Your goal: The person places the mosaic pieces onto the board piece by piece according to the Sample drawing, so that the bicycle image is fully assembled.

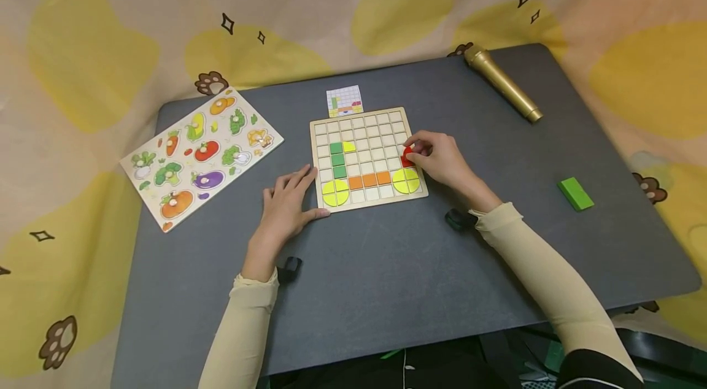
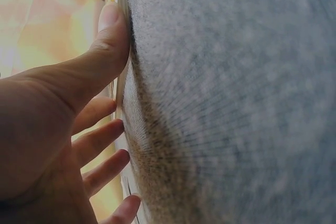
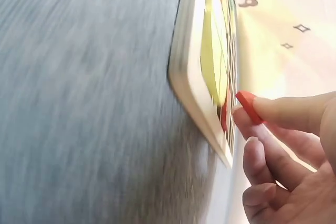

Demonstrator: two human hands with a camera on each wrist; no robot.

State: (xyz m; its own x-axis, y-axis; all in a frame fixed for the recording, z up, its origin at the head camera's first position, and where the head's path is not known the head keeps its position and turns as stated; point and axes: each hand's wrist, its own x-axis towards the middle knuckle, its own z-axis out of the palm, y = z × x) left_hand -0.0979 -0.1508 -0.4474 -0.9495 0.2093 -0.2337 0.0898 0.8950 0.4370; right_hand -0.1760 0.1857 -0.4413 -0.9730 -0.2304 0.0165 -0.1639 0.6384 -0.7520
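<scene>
My right hand pinches a small red tile between thumb and fingertips, above the right side of a wooden grid board. Just under it, another red tile lies in the grid. My left hand rests at the board's lower left corner, thumb on the front edge and fingertips along the left side. In the grid lie green squares, a yellow quarter-round tile, a row of orange squares and two yellow circles made of quarters. Behind the board lies a small pattern card.
A vegetable peg puzzle lies at the left of the grey table. A gold microphone lies at the back right, and a green block at the right. Patterned cloth hangs behind the table.
</scene>
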